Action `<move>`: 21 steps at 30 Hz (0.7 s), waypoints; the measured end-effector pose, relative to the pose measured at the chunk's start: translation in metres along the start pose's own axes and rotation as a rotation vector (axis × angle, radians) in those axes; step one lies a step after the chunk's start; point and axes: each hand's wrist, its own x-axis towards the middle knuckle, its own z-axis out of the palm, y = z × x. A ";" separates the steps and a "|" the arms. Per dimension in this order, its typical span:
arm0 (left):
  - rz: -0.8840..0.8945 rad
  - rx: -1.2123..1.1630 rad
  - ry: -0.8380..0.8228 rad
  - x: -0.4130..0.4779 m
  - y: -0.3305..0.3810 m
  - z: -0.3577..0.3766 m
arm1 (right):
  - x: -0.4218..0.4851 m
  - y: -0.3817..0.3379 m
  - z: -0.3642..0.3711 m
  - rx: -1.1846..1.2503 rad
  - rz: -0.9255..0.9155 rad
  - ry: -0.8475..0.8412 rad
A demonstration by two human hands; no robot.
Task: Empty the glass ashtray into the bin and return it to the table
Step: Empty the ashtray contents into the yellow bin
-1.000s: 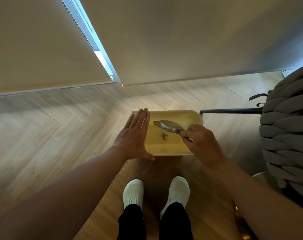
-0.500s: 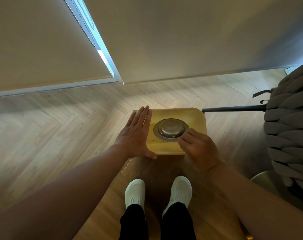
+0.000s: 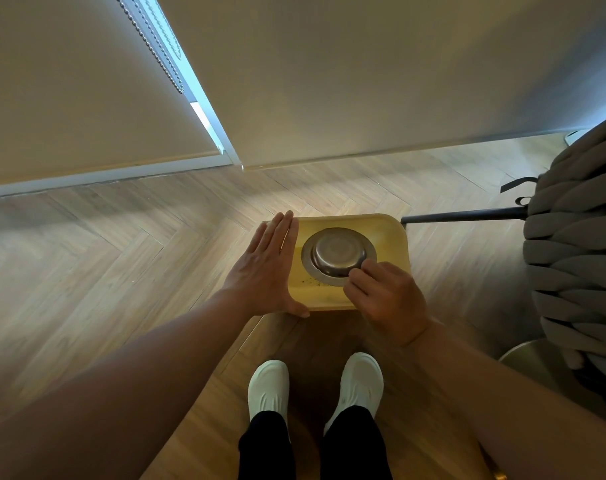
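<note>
Head view: right hand (image 3: 386, 299) pinching near rim of inverted ashtray (image 3: 339, 256) over yellow bin (image 3: 393, 237); left hand (image 3: 265, 268) lying flat, fingers spread, bracing bin side. Ashtray probably rigid, slick, breakable; rim grip suiting.

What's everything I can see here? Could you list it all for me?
Bin: one, yellow, on the floor ahead of the feet.
Ashtray: one, greyish, upside down over the bin.
Ash specks: a few, dark, inside the bin.
Floor: wooden herringbone.
Blinds: two, beige, at the top.
Bead chain: one, silvery.
Chunky knit throw: one, grey, right edge.
Rod: one, black, beside the bin.
Shoes: two, white.
Left hand: flat against the bin's side.
Right hand: holding the ashtray's rim.
</note>
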 end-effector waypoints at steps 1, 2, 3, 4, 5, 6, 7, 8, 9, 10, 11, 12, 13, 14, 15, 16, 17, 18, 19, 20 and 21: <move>-0.001 0.003 -0.001 0.000 0.000 0.000 | 0.000 -0.001 0.000 0.003 -0.001 0.001; -0.002 0.004 -0.002 0.000 0.001 0.000 | 0.000 -0.001 -0.001 0.007 -0.001 0.004; -0.003 0.002 -0.002 -0.001 0.001 0.000 | -0.001 -0.001 -0.001 0.009 -0.004 0.005; -0.005 0.000 -0.002 -0.001 0.001 -0.001 | -0.001 -0.001 -0.002 0.009 -0.008 0.004; -0.006 0.000 -0.004 -0.001 0.002 -0.001 | -0.001 -0.002 -0.003 0.007 -0.011 0.001; -0.006 0.003 -0.006 -0.001 0.002 -0.001 | -0.001 -0.002 -0.003 0.005 -0.014 -0.001; -0.006 0.003 -0.008 -0.001 0.002 -0.001 | -0.001 -0.002 -0.004 0.003 -0.015 0.001; -0.007 0.002 -0.009 -0.001 0.002 -0.001 | -0.001 -0.002 -0.004 0.002 -0.015 0.004; -0.010 0.000 -0.010 -0.001 0.002 -0.001 | -0.001 -0.002 -0.004 0.001 -0.014 0.008; -0.013 -0.001 -0.011 -0.001 0.002 -0.001 | -0.001 -0.002 -0.004 0.000 -0.011 0.012; -0.015 0.000 -0.011 -0.001 0.003 -0.001 | -0.002 -0.002 -0.005 0.000 -0.007 0.016; -0.017 0.001 -0.011 -0.001 0.003 -0.001 | -0.002 -0.002 -0.005 0.004 -0.002 0.019; -0.018 0.001 -0.009 -0.002 0.003 -0.001 | -0.002 -0.002 -0.006 0.007 0.001 0.023; -0.017 0.000 -0.008 -0.002 0.003 -0.001 | -0.002 -0.001 -0.006 0.008 0.000 0.024; -0.016 -0.005 -0.007 -0.002 0.003 -0.001 | -0.003 -0.001 -0.007 0.009 -0.005 0.024; -0.015 -0.008 -0.006 -0.002 0.003 -0.002 | -0.003 -0.001 -0.007 0.010 -0.011 0.023; -0.014 -0.008 -0.005 -0.002 0.003 -0.002 | -0.003 -0.001 -0.007 0.010 -0.014 0.024; -0.013 -0.005 -0.004 -0.002 0.003 -0.001 | -0.003 -0.001 -0.007 0.012 -0.013 0.025; -0.012 -0.001 -0.004 -0.002 0.003 -0.001 | -0.003 -0.001 -0.007 0.013 -0.011 0.026; -0.012 -0.001 -0.003 -0.002 0.003 -0.001 | -0.004 -0.001 -0.007 0.013 -0.008 0.026; -0.012 -0.003 -0.003 -0.002 0.003 -0.001 | -0.004 -0.002 -0.007 0.013 -0.006 0.027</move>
